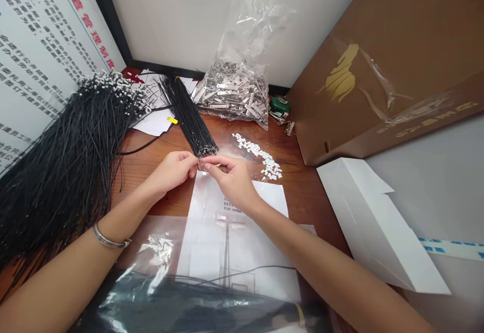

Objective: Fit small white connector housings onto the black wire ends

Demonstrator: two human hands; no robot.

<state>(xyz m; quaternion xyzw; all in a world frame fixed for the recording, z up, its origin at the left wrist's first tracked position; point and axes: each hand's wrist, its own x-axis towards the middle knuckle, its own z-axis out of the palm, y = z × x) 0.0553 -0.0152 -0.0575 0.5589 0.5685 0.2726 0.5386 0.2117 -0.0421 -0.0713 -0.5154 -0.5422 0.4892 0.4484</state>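
Observation:
My left hand (177, 173) and my right hand (233, 181) meet at the middle of the wooden table, fingertips pinched together. Whatever sits between them is too small and covered to make out. Just beyond the fingertips is the near end of a bundle of black cords (185, 114), with small shiny tips. To the right of it, small white pieces (260, 155) lie scattered in a loose strip. Under my right hand rests a white printed sheet (272, 199), partly hidden by my forearm.
A large heap of black cords with white ends (68, 156) fills the left side. A clear bag of metal clips (236, 93) stands at the back, beside a green object (280, 104). The brown box (378, 61) and folded white card (374, 227) border the right. Plastic-wrapped black cords (196, 305) lie in front.

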